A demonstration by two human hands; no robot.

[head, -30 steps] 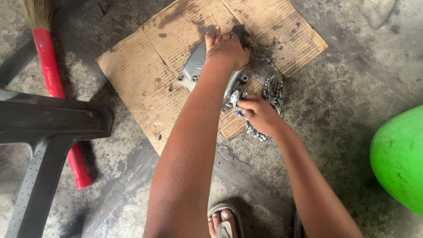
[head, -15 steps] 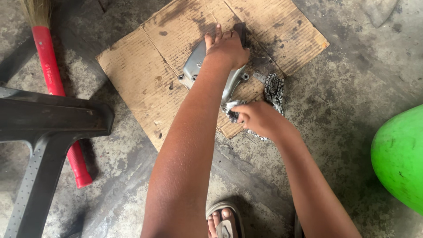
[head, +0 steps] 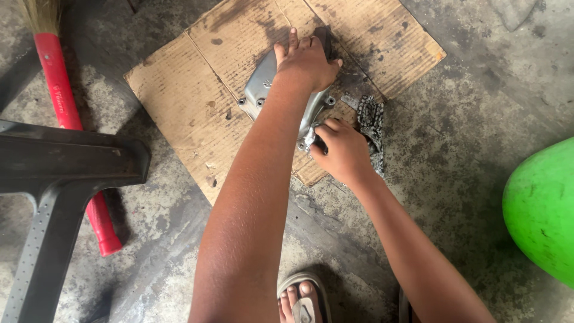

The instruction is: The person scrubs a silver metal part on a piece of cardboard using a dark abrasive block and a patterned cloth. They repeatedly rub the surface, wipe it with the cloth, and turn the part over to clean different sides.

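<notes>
A view looks straight down at a person crouched over a stained concrete floor (head: 454,149). A flattened sheet of cardboard (head: 179,96), marked with dark grease, lies on the floor far from the viewer, at the middle of the scene.

On the cardboard rests a grey metal cover (head: 263,78), a cast part with small bolt ears around its edge. It sits near the middle of the sheet, toward its near right edge.

The left hand (head: 306,63) reaches across from the near side and presses down flat on the far part of the cover, fingers spread and curled over its far edge, holding it in place.

The right hand (head: 342,149) is clenched just beside the near right edge of the cover, gripping a dirty rag (head: 372,122). A pale bit of the rag shows at the fingertips, touching the cover's edge; the rest, dark and patterned, trails to the right onto the cardboard and the floor.

At the left, a broom (head: 66,113) with a red handle lies on the floor, its bristles at the far left corner. A dark metal stool (head: 54,173) stands over the near part of that handle.

At the right edge a bright green rounded object (head: 541,209) fills the frame's side.

At the near edge, toes in a sandal (head: 302,296) show between the two arms.
</notes>
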